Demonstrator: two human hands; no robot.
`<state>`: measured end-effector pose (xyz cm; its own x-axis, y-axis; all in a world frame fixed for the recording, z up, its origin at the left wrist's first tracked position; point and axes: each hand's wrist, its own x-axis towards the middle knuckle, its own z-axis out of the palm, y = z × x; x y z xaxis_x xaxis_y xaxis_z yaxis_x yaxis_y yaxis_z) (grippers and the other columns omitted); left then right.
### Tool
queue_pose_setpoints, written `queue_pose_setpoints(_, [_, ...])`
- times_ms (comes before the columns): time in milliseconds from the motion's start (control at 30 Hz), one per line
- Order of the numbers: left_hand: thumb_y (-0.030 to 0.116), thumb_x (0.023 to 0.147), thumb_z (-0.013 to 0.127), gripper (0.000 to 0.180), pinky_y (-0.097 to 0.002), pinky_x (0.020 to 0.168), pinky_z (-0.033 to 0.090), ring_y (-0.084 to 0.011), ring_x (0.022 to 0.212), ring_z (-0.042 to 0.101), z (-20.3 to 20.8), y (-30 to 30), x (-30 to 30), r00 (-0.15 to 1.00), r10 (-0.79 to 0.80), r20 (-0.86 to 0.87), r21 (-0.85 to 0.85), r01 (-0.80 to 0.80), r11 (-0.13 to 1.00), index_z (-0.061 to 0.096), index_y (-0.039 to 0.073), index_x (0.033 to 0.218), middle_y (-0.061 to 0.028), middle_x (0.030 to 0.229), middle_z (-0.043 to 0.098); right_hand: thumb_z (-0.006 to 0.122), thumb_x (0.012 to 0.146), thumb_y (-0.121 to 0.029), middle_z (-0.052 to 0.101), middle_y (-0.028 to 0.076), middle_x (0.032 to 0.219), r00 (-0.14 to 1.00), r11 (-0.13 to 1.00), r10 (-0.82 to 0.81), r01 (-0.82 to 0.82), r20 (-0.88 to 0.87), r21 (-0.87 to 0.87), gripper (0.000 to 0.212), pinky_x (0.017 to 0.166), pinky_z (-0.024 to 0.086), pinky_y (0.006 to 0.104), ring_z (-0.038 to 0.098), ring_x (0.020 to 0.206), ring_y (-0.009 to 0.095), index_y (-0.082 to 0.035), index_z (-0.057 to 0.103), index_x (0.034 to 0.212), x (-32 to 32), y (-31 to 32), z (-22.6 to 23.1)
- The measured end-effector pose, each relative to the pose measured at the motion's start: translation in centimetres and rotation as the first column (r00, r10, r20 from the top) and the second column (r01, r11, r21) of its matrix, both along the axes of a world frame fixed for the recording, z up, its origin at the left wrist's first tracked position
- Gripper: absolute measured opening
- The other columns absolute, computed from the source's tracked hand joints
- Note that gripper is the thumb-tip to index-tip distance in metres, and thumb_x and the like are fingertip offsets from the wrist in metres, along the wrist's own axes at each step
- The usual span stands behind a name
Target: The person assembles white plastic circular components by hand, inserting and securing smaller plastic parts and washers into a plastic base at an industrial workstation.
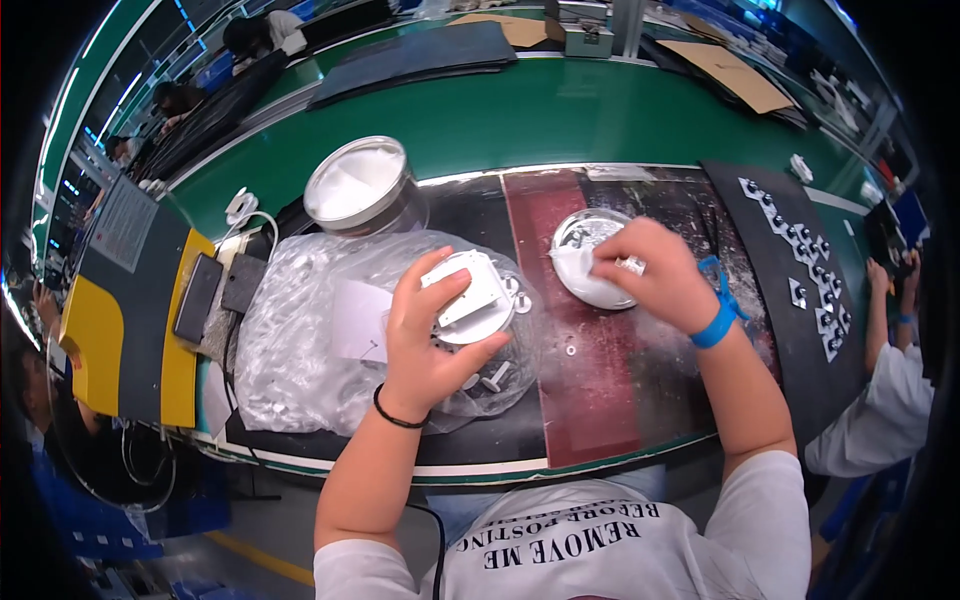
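Note:
My left hand (412, 335) is wrapped round a white round plastic part (480, 318) with a raised rectangular block on its face. The thumb grips its lower edge and the fingers its upper left side. Over a shallow round dish (567, 285) with white material in it, my right hand (658, 272) is closed in a pinch. A small shiny whitish piece shows by its curled fingers; what the fingertips hold is hidden. Below my left hand, small white plastic pieces (495, 378) lie on a clear plastic bag (290, 340).
A clear round tub (405, 208) with white contents stands behind the bag. At left is a yellow and grey machine (130, 300). Several small parts (800, 240) lie on a black mat (790, 340) at right. Another person's hands (880, 280) are beyond it.

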<state>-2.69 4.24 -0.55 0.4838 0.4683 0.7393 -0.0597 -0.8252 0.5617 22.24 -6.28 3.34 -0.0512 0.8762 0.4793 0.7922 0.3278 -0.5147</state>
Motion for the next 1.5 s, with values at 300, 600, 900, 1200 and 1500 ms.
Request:
queue_pose_setpoints(300, [0.021,0.059,0.082,0.064,-0.0393,0.085,0.047,-0.0351,0.109,0.051,0.2,-0.3,0.3,0.993,-0.055,-0.100,0.021,0.057,0.998,0.052,0.009,0.114,-0.0260,0.124,0.043,0.064,0.075,-0.012,0.060,0.007,0.079,0.935,0.964,-0.266,0.262,0.234,0.047,0.011,0.072,0.041,0.0360,0.054,0.081,0.025,-0.005,0.066,0.084,4.2,-1.3,-3.1])
queue_pose_setpoints(600, [0.022,0.058,0.082,0.064,-0.0386,0.082,0.049,-0.0340,0.105,0.055,-0.2,-0.1,0.6,0.989,-0.081,-0.126,0.030,0.085,0.996,0.053,0.010,0.114,-0.0258,0.122,0.045,0.061,0.075,-0.011,0.060,0.004,0.082,0.926,0.965,-0.217,0.251,0.310,-0.075,0.011,0.078,0.037,0.0357,0.052,0.088,0.023,-0.009,0.067,0.084,3.2,-1.7,-3.2])
queue_pose_setpoints(900, [0.023,0.056,0.083,0.064,-0.0391,0.081,0.049,-0.0342,0.104,0.055,-0.1,-0.2,0.6,0.989,-0.077,-0.127,0.025,0.081,0.996,0.054,0.011,0.113,-0.0256,0.121,0.047,0.063,0.072,-0.009,0.060,0.003,0.083,0.913,0.969,-0.207,0.242,0.351,-0.058,0.012,0.077,0.036,0.0352,0.052,0.087,0.023,-0.009,0.067,0.084,3.1,-1.7,-3.3])
queue_pose_setpoints(1200, [0.024,0.055,0.084,0.065,-0.0392,0.082,0.048,-0.0344,0.103,0.056,0.0,-0.5,0.7,0.982,-0.087,-0.168,0.036,0.094,0.995,0.055,0.013,0.113,-0.0241,0.122,0.047,0.064,0.078,-0.011,0.062,0.004,0.088,0.970,0.962,-0.240,0.243,0.035,-0.123,0.013,0.072,0.042,0.0314,0.055,0.083,0.018,-0.007,0.065,0.090,2.4,-2.0,-1.9])
queue_pose_setpoints(1500, [0.023,0.054,0.085,0.067,-0.0401,0.087,0.045,-0.0344,0.106,0.054,0.1,-1.1,1.0,0.970,-0.142,-0.198,0.002,0.146,0.989,0.056,0.014,0.114,-0.0224,0.124,0.046,0.062,0.084,-0.010,0.061,0.003,0.092,0.559,0.893,-0.267,-0.163,-0.785,-0.420,0.022,0.078,0.044,0.0234,0.055,0.085,0.009,0.002,0.059,0.102,2.2,-2.3,-0.6])
